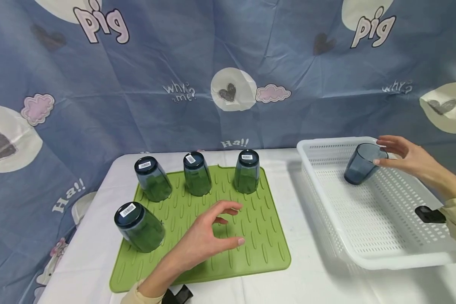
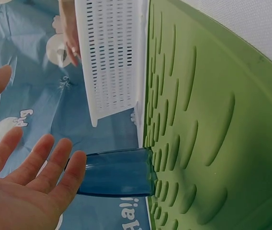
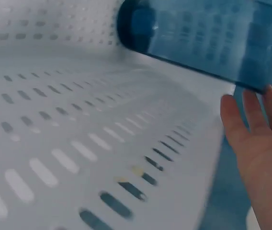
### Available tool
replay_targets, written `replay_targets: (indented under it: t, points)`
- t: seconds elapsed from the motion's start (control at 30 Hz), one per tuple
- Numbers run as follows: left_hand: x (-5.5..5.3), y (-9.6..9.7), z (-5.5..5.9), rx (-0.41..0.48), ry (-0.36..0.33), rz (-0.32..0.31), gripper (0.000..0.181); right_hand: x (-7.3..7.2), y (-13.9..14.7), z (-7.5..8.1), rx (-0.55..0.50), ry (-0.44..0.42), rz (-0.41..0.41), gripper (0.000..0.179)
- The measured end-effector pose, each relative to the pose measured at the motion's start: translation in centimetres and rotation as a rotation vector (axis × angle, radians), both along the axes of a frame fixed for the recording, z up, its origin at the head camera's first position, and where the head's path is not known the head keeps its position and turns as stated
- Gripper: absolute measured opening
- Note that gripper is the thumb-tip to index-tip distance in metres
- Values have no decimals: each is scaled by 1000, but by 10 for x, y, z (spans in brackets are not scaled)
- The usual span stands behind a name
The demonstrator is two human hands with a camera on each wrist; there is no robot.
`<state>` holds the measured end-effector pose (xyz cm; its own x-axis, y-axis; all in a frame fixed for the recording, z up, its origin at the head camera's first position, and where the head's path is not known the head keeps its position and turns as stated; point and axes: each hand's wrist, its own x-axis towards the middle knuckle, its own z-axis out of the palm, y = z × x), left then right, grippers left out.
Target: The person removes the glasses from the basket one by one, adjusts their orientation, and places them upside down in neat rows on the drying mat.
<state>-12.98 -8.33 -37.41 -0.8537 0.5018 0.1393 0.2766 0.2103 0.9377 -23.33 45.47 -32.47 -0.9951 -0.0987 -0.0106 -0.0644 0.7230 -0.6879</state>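
My right hand (image 1: 406,158) is at the rim of a blue glass tumbler (image 1: 359,169) in the white basket (image 1: 365,261). The thumb lies against its near side and the fingers reach round the far side, pinching it near the mouth. The tumbler is mouth up; whether its base touches the basket floor I cannot tell. In the right wrist view, fingertips (image 3: 270,91) meet the tumbler's rim. Over the green mat (image 1: 258,236) my left hand (image 1: 205,240) hovers with fingers and thumb spread apart, holding nothing.
Upside-down tumblers stand on the mat: one at the front left (image 1: 146,232), one at the back left (image 1: 156,183), one at the back middle (image 1: 197,177) and one at the back right (image 1: 247,175). A patterned blue cloth (image 1: 197,114) hangs behind the white table (image 1: 300,211).
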Motion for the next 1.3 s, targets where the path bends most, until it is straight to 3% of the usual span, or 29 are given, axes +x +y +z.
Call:
replay_targets:
  t: [0.23,0.6,1.3]
  points:
    - [-1,-2,-1,23,2,-11,60,-10,1,-9,-24,-123,74,90]
    - [-2,-4,0,41,-9,-17,60,-17,-5,-15,-19,-128,65,84]
    - [-6,-7,-3,73,-54,-35,56,-13,-6,-17,-122,-157,77,73]
